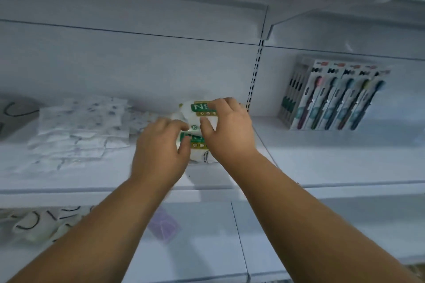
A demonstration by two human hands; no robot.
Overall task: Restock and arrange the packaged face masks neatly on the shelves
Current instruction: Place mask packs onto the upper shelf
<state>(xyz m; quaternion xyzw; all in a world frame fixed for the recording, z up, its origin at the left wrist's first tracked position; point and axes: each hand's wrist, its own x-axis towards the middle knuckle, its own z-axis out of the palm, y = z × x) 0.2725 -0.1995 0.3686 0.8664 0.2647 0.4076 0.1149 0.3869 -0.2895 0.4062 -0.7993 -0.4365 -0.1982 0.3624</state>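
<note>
Two hands on mask packs

The left hand (161,145) and right hand (227,131) hold green-label mask packs (200,110); patterned packs (80,126) beside, toothbrush boxes (333,96) well apart.

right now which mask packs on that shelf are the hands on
The white packs with green labels, by the shelf's right end: left hand and right hand both hold them. The pale printed packs further left lie untouched.

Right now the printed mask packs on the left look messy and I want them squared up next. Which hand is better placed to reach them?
Probably the left hand: it sits on the near side of the green-labelled white mask packs, closest to the pale printed mask packs. The right hand would have to cross over.
</note>
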